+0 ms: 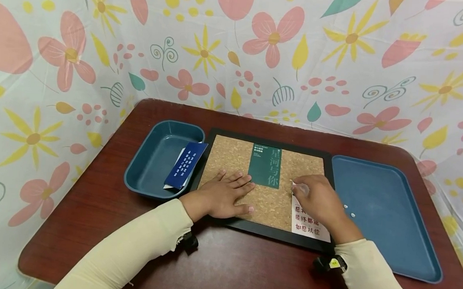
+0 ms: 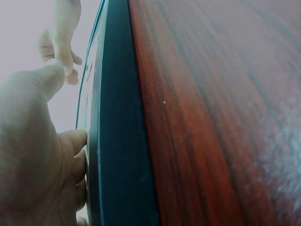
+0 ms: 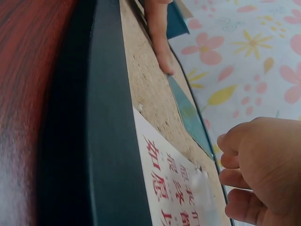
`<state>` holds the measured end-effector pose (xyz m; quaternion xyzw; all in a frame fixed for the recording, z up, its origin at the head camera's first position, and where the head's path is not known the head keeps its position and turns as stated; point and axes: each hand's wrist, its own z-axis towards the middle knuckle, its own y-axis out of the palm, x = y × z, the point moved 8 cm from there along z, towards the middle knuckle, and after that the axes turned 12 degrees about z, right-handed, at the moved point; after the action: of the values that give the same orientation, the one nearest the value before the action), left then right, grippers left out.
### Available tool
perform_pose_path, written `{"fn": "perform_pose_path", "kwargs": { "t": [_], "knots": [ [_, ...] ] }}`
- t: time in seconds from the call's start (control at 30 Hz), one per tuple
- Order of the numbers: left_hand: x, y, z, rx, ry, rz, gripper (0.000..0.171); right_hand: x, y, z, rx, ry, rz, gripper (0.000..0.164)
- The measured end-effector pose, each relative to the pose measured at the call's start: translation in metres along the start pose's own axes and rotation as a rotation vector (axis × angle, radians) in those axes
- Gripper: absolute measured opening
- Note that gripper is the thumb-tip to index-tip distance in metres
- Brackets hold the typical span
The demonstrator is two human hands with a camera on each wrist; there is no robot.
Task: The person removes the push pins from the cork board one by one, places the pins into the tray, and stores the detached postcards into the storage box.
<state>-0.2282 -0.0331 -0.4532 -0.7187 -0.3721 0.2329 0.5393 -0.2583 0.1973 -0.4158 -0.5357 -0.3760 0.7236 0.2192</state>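
Rests the left hand [image 1: 226,198] flat on the corkboard [image 1: 267,204], at 8 o'clock from its middle, with 5 fingers straight and spread wide, gripping nothing. Bends the right hand [image 1: 318,200] over the white card [image 1: 309,231], with fingers curled in narrow at its upper end. Cannot tell whether pinching the card or something small there, hidden under the fingers. Leaves 3 lines of red characters in sight below that hand, with the top line partly blocked.

Has the white card at 4 o'clock on the corkboard, flat against the cork, with its lower edge close to the black frame [image 2: 123,141]. Has the green card [image 1: 265,166] flat at 12 o'clock, just beside the left fingertips.

Shows the bin [image 1: 146,170] at 9 o'clock, next to the frame, with the blue card [image 1: 185,166] tilted across its 3 o'clock rim and white paper [image 1: 168,186] poking out beneath. Shows the tray [image 1: 390,216] at 3 o'clock, with 2 white bits [image 1: 352,215] toward its own 9 o'clock side, near the right wrist. Blocks the tray's 7 o'clock corner with the right sleeve [image 1: 375,272]. Spreads all this over the table [image 1: 223,276], backed at 12 o'clock by a flowered cloth [image 1: 230,34].
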Motion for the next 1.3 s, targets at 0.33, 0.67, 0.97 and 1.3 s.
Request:
{"fn": "perform_pose_path", "kwargs": {
  "t": [0.33, 0.67, 0.97, 1.3],
  "knots": [
    [-0.001, -0.001, 0.001, 0.003, -0.002, -0.001, 0.078, -0.007, 0.013, 0.007, -0.009, -0.082, -0.002, 0.019],
    [-0.001, 0.001, 0.003, -0.012, -0.006, 0.016, 0.079, -0.011, 0.024, 0.011, -0.042, -0.085, -0.016, 0.018],
    [0.0, -0.001, 0.001, 0.004, -0.002, 0.023, 0.083, -0.012, 0.031, 0.013, -0.05, -0.069, -0.032, 0.022],
    [0.0, 0.001, 0.001, -0.006, -0.006, 0.018, 0.078, -0.019, 0.038, 0.015, -0.05, -0.069, -0.017, 0.028]
  ]
}}
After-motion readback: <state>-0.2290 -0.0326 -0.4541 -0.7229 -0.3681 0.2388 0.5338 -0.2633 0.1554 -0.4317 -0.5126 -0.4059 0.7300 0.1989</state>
